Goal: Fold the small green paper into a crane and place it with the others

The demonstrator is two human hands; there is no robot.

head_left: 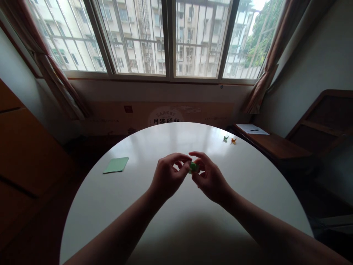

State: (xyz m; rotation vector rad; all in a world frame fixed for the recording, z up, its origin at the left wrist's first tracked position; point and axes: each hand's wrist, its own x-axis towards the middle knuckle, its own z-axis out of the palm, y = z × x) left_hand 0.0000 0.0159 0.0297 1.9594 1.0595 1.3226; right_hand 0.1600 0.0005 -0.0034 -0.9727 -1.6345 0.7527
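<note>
My left hand (168, 176) and my right hand (208, 176) meet above the middle of a round white table (248, 184). Both pinch a small green folded paper piece (193, 167) between their fingertips, the fingers curled round it. Most of the piece is hidden by the fingers. A flat green sheet of paper (116, 165) lies on the table to the left, well apart from my hands.
Two tiny folded paper figures, one green (225, 138) and one orange (233, 141), stand near the table's far right edge. A wooden side table (273, 145) with a white sheet and pen (252, 129) is at the right. Windows and curtains fill the back.
</note>
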